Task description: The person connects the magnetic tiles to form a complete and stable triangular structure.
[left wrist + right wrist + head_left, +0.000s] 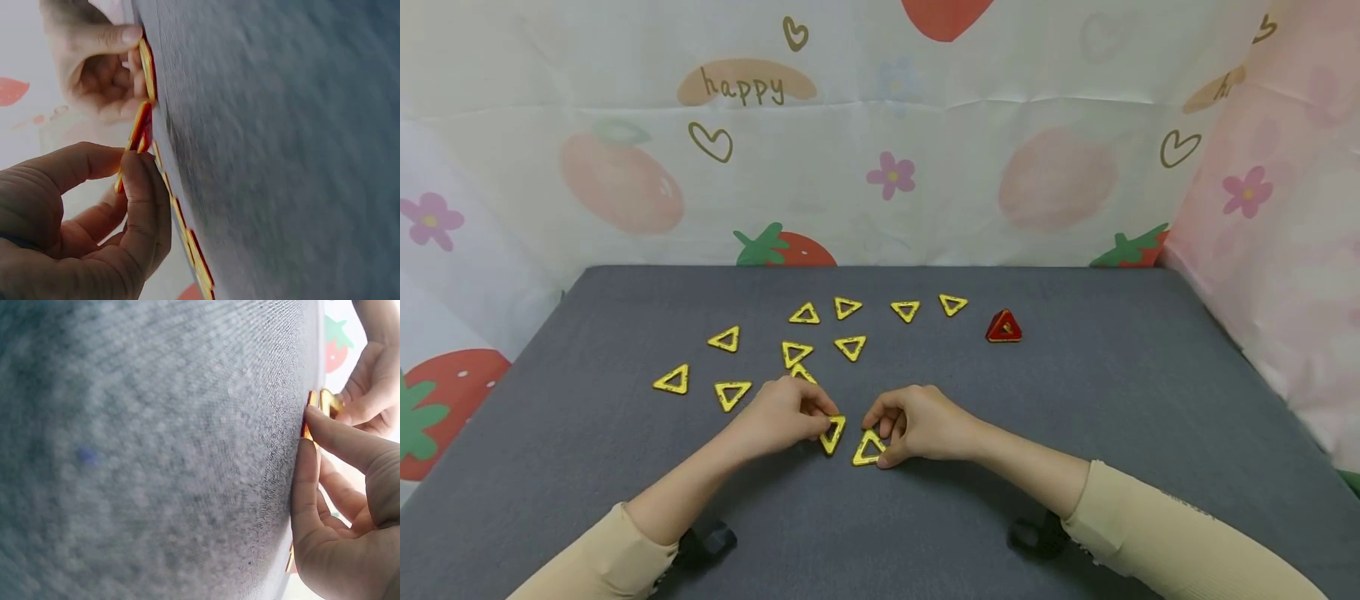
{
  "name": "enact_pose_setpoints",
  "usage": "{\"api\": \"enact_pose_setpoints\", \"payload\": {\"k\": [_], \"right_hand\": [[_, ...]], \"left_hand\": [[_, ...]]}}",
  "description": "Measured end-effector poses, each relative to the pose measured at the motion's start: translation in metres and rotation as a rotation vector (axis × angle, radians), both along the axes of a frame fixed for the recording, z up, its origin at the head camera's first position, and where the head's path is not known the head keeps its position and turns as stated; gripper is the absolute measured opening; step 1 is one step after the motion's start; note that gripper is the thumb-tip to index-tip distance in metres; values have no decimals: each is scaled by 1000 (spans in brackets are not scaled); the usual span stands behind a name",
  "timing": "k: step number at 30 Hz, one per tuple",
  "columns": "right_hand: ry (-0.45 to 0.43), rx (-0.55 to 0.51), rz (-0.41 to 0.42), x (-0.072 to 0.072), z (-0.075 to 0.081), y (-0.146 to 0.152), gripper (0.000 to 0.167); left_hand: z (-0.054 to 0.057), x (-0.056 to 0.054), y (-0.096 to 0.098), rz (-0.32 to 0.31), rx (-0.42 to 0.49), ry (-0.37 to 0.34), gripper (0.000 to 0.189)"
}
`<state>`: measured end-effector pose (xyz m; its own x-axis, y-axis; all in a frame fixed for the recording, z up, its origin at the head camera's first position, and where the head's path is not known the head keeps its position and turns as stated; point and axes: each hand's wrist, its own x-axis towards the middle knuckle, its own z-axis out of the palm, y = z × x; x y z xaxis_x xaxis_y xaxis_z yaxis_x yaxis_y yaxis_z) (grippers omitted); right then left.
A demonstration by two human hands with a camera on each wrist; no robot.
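My left hand (788, 414) pinches a yellow triangular frame piece (837, 435) between thumb and fingers. In the left wrist view this triangle (139, 128) is tilted up off the table and has red on its side. Just to the right, my right hand (931, 425) holds another yellow triangle (863, 454) by thumb and fingertips, and this one lies on the grey tabletop (865, 533). The right wrist view shows its red edge (306, 428) against the cloth. A further yellow triangle (802, 372) is partly hidden behind the left hand.
Several yellow triangles lie scattered beyond the hands, among them one at the left (681, 380) and one at the back (955, 304). A red pyramid-like piece (1003, 327) with yellow edges stands at the back right. A printed curtain (880, 217) closes off the far side.
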<state>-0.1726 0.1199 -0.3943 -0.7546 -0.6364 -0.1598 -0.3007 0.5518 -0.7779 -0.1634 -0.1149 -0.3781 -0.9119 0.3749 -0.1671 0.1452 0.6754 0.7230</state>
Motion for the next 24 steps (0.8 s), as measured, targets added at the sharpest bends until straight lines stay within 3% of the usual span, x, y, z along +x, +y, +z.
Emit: {"api": "enact_pose_setpoints", "payload": {"k": [17, 24], "right_hand": [[20, 1, -1, -1, -2, 1, 37], [29, -1, 0, -1, -2, 1, 37]], "left_hand": [[-6, 5, 25, -44, -12, 115, 14], [-7, 4, 25, -51, 18, 35, 17]]}}
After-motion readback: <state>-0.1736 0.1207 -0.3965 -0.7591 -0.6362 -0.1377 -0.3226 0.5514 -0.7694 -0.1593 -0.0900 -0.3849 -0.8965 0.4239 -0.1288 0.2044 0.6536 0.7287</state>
